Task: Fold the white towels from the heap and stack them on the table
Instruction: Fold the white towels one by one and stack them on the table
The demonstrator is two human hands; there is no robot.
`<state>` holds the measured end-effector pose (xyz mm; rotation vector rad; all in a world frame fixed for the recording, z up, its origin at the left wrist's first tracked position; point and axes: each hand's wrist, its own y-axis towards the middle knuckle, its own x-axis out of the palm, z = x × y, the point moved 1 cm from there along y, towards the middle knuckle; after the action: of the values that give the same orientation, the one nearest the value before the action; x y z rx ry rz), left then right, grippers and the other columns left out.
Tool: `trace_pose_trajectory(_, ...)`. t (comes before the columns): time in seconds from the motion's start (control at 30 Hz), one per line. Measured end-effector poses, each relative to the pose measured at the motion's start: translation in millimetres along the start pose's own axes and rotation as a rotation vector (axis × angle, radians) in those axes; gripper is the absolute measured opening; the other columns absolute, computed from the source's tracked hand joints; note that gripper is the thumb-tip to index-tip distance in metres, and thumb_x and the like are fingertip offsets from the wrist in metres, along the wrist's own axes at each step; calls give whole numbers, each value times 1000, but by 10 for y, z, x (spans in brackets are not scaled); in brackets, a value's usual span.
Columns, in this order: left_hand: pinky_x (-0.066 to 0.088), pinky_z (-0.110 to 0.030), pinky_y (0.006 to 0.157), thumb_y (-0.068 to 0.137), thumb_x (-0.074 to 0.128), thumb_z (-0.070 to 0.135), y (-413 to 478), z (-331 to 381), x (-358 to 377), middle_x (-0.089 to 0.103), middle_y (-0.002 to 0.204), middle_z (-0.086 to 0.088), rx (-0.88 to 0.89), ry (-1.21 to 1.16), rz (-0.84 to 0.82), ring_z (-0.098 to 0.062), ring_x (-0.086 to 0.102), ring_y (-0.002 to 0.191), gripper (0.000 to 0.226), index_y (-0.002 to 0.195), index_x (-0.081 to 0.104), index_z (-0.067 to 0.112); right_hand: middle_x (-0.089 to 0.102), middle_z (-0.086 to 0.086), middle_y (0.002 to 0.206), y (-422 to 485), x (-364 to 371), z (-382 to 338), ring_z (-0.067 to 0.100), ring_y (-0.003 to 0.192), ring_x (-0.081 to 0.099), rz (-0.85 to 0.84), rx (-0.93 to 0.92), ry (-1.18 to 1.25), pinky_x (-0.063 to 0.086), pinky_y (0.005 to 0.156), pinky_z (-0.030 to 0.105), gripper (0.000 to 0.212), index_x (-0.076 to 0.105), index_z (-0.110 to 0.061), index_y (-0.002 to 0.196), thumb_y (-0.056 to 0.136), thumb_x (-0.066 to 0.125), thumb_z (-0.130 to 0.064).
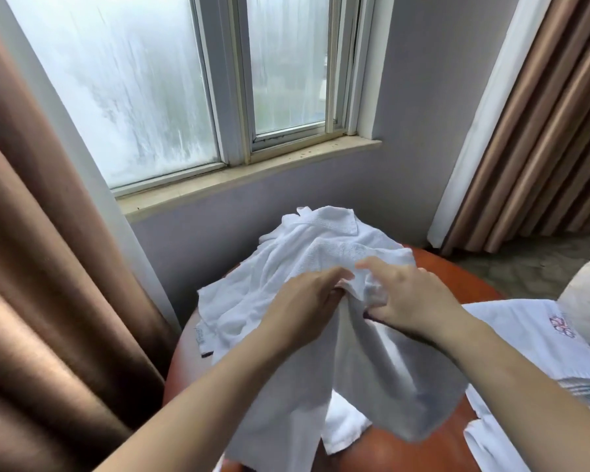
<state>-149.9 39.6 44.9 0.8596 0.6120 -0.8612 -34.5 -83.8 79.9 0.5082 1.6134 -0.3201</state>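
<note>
Both hands are working close together at centre, each gripping one towel [365, 386]. Curled fingers of the left hand [307, 301] are pinching its upper edge. Just beside it the right hand [410, 296] is clamping the same edge, thumb under, index finger sticking out. From these two grips the towel is hanging down over the near side of the table [464, 281]. Right behind the hands the heap [317, 247] is lying rumpled on the far half of the table, one corner spilling past the left rim.

Step, as judged: one towel is being lifted clear of the heap and its edge sorted out, with no fold made yet. Next move is calling for the hands to slide apart along the edge to the corners, so the cloth is hanging flat before halving.

Beneath the hanging cloth a second towel [344, 425] is lying; folded or not, cannot tell. Tabletop is showing round, glossy, reddish-brown. At right, a white cloth [525, 330] with an embroidered mark. Behind: misted window [157, 83], stone sill [249, 173], brown curtains [41, 267] on both sides, carpet [525, 264].
</note>
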Motion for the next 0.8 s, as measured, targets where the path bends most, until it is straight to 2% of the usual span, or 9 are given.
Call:
trace_pose_trajectory(0.07, 46, -40, 79, 97, 48, 17, 19, 64, -42, 70, 109, -1, -23, 13, 8, -28, 61, 100, 21, 116, 58, 18, 65, -11, 108, -29, -5, -52, 19, 104, 57, -31, -14, 62, 40, 78, 30, 59, 51, -42, 124, 70, 69, -59)
trace_pose_trajectory(0.13, 46, -42, 77, 97, 49, 19, 25, 86, -86, 70, 105, -2, -50, -8, 21, -29, 60, 96, 16, 110, 57, 17, 62, -13, 80, -53, 2, -61, 10, 80, 55, -37, -21, 167, 37, 64, 26, 43, 61, -34, 90, 64, 71, -66)
trace_pose_trajectory(0.2, 46, -42, 77, 95, 51, 18, 19, 111, -110, 70, 103, -1, -39, -16, 14, -28, 60, 95, 14, 107, 59, 17, 51, -9, 61, -51, 15, -43, 9, 66, 46, -36, -5, 221, 33, 59, 29, 41, 54, -24, 67, 67, 73, -60)
trace_pose_trajectory(0.37, 44, -35, 66, 87, 51, 18, -38, 163, -109, 71, 93, -3, 23, -25, 103, -30, 61, 85, 24, 107, 64, 16, 53, -1, 55, -52, 40, -10, 22, 67, 51, 169, 17, 281, 39, 60, 31, 21, 70, -21, 71, 80, 67, -40)
trace_pose_trajectory(0.47, 36, -33, 62, 83, 52, 18, -59, 114, -37, 68, 96, -2, -99, 77, 79, -31, 58, 86, 23, 105, 58, 17, 44, -1, 48, -46, 47, 17, 24, 60, 42, 264, 35, 303, 30, 54, 33, 32, 56, -11, 58, 80, 66, -31)
trace_pose_trajectory(0.53, 34, -32, 61, 78, 54, 15, -128, -3, 70, 65, 97, -2, -270, 210, -64, -31, 58, 88, 21, 98, 52, 19, 43, -1, 48, -36, 17, 61, 26, 62, 42, 286, 84, 365, 30, 55, 33, 36, 47, -11, 53, 78, 64, -30)
trace_pose_trajectory(0.63, 35, -30, 61, 74, 54, 17, -296, -190, 274, 65, 91, -2, -400, 192, -232, -29, 60, 89, 13, 85, 49, 22, 43, -2, 51, -36, -17, 145, 26, 62, 41, 299, 154, 481, 37, 58, 35, 35, 46, -12, 51, 76, 67, -24)
trace_pose_trajectory(0.7, 33, -30, 61, 77, 51, 15, -366, -260, 363, 65, 93, -3, -408, 205, -229, -29, 59, 91, 10, 83, 48, 22, 46, -1, 53, -43, -33, 194, 26, 63, 43, 274, 191, 506, 41, 59, 37, 29, 52, -8, 56, 77, 68, -22)
trace_pose_trajectory(0.8, 35, -32, 62, 82, 49, 11, -402, -395, 414, 59, 87, 0, -411, 160, -137, -28, 56, 88, 8, 87, 53, 16, 42, -3, 46, -80, -37, 296, 20, 58, 38, 229, 270, 556, 35, 56, 34, 39, 48, -10, 50, 77, 71, -25)
